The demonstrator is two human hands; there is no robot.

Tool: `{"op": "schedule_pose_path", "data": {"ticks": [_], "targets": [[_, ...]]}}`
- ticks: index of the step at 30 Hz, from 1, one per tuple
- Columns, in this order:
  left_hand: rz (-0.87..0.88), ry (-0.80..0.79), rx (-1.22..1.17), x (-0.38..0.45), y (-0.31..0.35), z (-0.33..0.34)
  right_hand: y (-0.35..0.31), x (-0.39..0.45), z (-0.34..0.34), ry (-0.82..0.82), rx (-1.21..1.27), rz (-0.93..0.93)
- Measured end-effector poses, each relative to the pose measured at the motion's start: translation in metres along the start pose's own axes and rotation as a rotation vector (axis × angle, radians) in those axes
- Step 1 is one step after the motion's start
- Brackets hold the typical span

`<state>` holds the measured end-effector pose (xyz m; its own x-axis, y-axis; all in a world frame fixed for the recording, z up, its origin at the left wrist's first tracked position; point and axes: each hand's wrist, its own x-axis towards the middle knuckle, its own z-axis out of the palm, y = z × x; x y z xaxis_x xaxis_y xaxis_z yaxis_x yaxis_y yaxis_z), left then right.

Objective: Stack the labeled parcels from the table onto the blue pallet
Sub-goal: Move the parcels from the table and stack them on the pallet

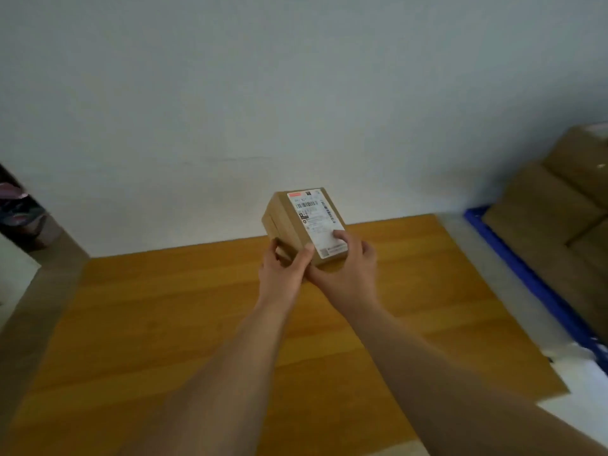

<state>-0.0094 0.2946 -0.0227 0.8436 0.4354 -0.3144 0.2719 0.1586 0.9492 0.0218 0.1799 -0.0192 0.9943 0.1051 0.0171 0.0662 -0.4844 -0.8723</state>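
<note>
At centre, table [197,317]: wooden top spreads beneath my forearms, its far edge against a pale wall.
Pallet [513,258]: blue edge at 3 o'clock, brown cartons [552,205] stacked on it.
Parcel [296,222]: small, labelled face up, at 12 o'clock from my hands, over the table's far edge.
Left hand [283,271]: grips its near left corner.
Right hand [348,268]: grips its near right side, thumb on the label.

A packing or shipping room by the look of it, bare white wall [263,93], plain wooden table [164,324], blue pallet [526,278] on the floor, brown cartons [552,205] stacked on it, parcel [302,222] bearing a barcode label [316,218]
</note>
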Motion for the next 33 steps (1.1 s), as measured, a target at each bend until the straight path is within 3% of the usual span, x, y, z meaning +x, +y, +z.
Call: {"op": "schedule_pose_path", "data": {"ticks": [7,12,17,24,30,33], "targets": [[0.307,-0.197,-0.179,-0.132,0.071,0.245,0.029,-0.033,-0.281,0.341,0.047,-0.145],[0.367,-0.386,-0.262,-0.215,0.118,0.406,0.048,-0.046,-0.457,0.579,0.016,-0.215],[0.435,-0.526,-0.189,-0.251,0.147,0.524,0.073,-0.037,-0.583,0.681,0.064,-0.155],[0.513,-0.685,-0.031,-0.251,0.154,0.661,0.131,0.005,-0.7,0.862,0.072,-0.119],[0.649,-0.48,0.083,-0.244,0.161,0.741,0.188,0.041,-0.786,0.869,0.005,-0.07],[0.754,-0.342,0.163,-0.237,0.162,0.77,0.216,0.072,-0.816,0.794,0.035,-0.065]]}}
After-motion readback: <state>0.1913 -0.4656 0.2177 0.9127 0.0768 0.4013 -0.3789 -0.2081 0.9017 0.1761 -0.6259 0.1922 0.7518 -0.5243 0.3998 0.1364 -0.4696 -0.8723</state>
